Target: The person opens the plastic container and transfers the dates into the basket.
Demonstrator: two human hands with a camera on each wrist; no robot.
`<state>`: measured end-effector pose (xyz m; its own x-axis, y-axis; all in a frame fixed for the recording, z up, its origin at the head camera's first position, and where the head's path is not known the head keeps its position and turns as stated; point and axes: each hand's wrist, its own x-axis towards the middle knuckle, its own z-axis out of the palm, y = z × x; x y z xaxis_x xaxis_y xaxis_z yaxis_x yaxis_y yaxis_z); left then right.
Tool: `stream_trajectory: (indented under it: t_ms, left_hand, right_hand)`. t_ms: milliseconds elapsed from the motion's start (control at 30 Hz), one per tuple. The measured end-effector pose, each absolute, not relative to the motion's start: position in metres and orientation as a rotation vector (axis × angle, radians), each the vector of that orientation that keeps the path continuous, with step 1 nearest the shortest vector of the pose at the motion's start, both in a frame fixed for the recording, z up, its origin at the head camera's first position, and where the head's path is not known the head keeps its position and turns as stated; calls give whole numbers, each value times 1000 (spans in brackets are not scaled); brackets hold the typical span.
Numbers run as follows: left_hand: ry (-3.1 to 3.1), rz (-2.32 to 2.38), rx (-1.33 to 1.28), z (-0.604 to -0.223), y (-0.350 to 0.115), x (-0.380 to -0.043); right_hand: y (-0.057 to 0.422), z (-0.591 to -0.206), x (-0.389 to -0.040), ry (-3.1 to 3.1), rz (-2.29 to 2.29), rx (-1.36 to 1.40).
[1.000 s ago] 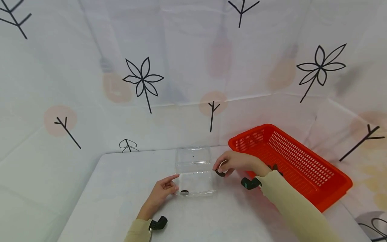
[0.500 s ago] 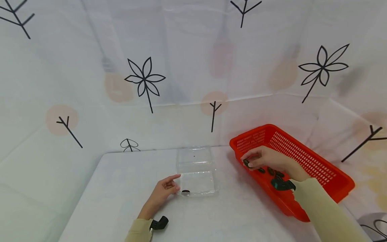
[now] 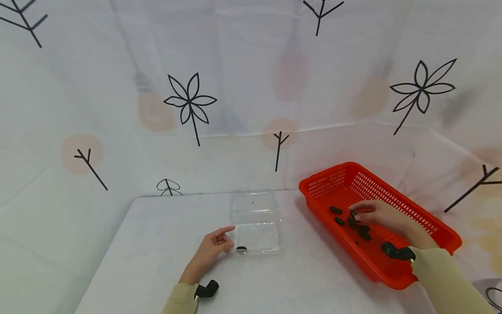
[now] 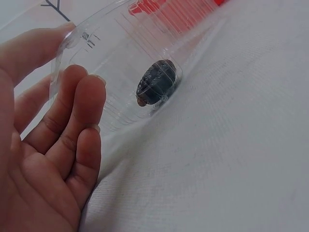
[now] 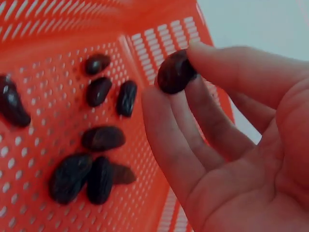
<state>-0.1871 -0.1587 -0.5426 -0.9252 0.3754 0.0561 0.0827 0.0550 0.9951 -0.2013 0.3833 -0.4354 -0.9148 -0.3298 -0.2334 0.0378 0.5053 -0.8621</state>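
Note:
In the right wrist view, my right hand [image 3: 386, 216] pinches a dark brown date [image 5: 174, 72] between thumb and fingertips, over the red basket [image 3: 341, 248]. Several other dark dates [image 5: 103, 138] lie on the basket's perforated floor below and beside it. My left hand [image 3: 209, 250] is at the left side of a clear plastic box [image 3: 256, 237], fingertips at its edge and the other fingers loosely bent. One date [image 4: 157, 83] shows through the clear wall, at the box's near left corner. The clear lid [image 3: 252, 202] stands folded back behind it.
The red basket sits at an angle on the right of the white-covered table [image 3: 164, 235]. Behind the table hangs a white cloth [image 3: 235, 165] with leaf and branch drawings. Dark wrist cameras [image 3: 398, 251] stick out from both sleeves.
My right hand has moved right, from beside the clear box to over the basket, still pinching a date. My left hand has stayed by the box, where one date lies unchanged.

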Motion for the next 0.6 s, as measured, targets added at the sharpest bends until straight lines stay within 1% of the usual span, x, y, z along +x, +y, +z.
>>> stream_trajectory:
  t_ms: [267,600]
  left_hand:
    - [2090,1962,476,-544,-159,-190]
    - [2099,1975,518,-544,-160,-189]
  right_hand:
    - [400,-447,-203,2453,-1391,-199]
    - [396,-449,-204,2457,-1382,-196]
